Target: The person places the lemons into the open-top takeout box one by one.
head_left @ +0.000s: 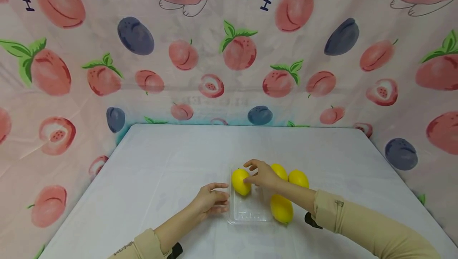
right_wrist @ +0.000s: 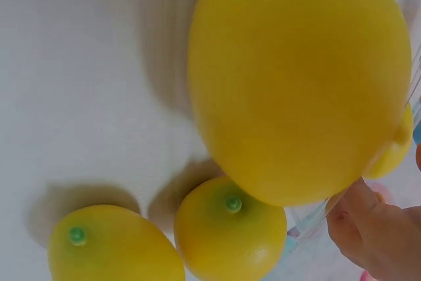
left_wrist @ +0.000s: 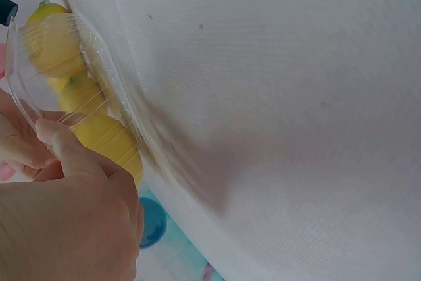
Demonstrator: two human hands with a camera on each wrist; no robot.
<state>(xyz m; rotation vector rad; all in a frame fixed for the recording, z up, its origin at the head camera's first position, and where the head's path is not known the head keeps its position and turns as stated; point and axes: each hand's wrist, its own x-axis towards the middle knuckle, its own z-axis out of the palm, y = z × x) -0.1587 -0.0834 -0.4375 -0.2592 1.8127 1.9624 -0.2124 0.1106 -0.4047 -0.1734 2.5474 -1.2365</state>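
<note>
Lemon (head_left: 239,183) is seen within the clear plastic tray (head_left: 250,215), toward its far left corner. It is touched by the thumb of the right hand (head_left: 262,176), whose other fingers are parted, so the grip appears relaxed rather than clenched. The left hand (head_left: 210,199) is held at the tray's left rim, its fingers loosely extended.

The lemon is best settled gently and let go without a push, while the rim is lightly steadied, since so thin a tray could easily be slid across the tabletop (head_left: 179,155). The near lemon (head_left: 282,210) should not be brushed by the right arm (head_left: 295,194).

The middle lemon (head_left: 280,170) and far-right lemon (head_left: 299,178) are partly covered; the tray's far right corner is hidden. Whether the near lemon is touched by the tray cannot be told.
</note>
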